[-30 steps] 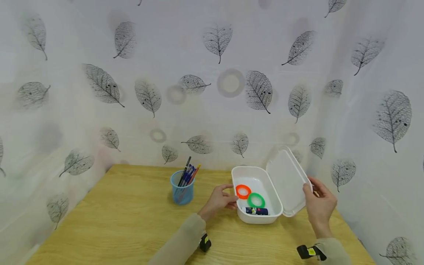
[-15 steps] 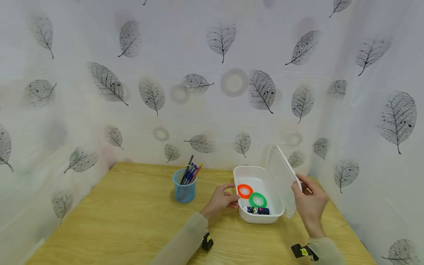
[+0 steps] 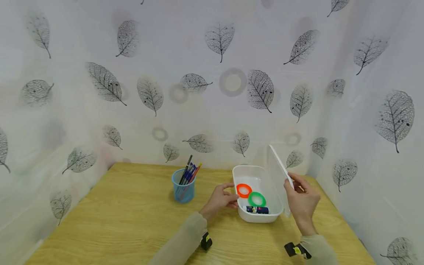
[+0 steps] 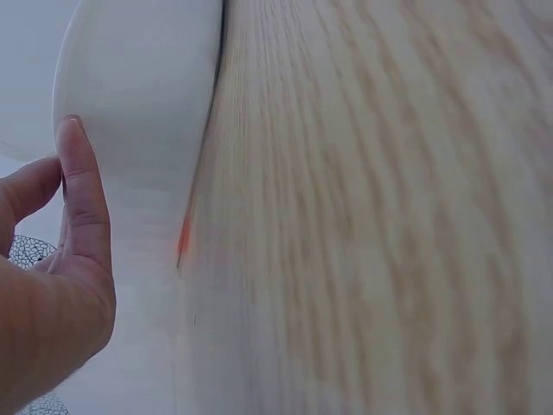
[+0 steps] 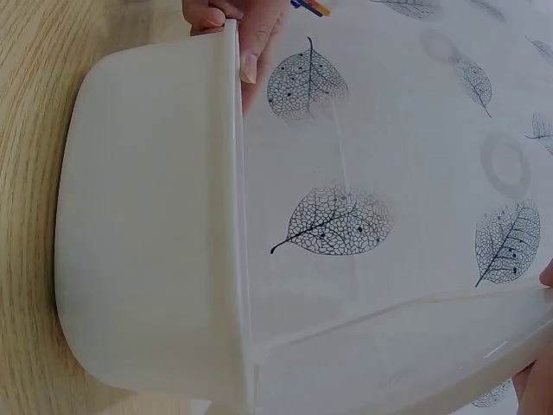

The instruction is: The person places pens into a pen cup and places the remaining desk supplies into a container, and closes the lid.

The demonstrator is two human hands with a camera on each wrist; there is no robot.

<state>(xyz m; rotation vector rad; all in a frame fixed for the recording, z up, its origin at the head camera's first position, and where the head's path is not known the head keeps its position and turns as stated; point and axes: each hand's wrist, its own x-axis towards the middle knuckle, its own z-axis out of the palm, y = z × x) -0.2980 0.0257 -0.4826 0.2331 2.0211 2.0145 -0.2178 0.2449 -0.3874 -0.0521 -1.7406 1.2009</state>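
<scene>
A white plastic box (image 3: 260, 218) stands on the table, its hinged lid (image 3: 281, 166) raised nearly upright on the right side. My left hand (image 3: 220, 200) pinches the box's left rim; the right wrist view shows that thumb (image 5: 251, 65) over the rim. With thumb and fingers my right hand (image 3: 303, 202) grips the lid's free edge. Inside the box lie an orange ring (image 3: 238, 191), a green ring (image 3: 250, 200) and a dark blue tube (image 3: 260, 210) with a white end. In the left wrist view, fingers (image 4: 85, 186) touch the box wall (image 4: 143, 78).
Left of the box stands a blue cup (image 3: 184, 193) holding several pens and pencils (image 3: 189, 173). The wooden table (image 3: 126, 221) ends at a white curtain (image 3: 198, 117) with a leaf print, which also hangs along both sides.
My right hand has moved left, swinging the lid from leaning outward to nearly upright. My left hand stays on the rim, and the box and its contents have not moved.
</scene>
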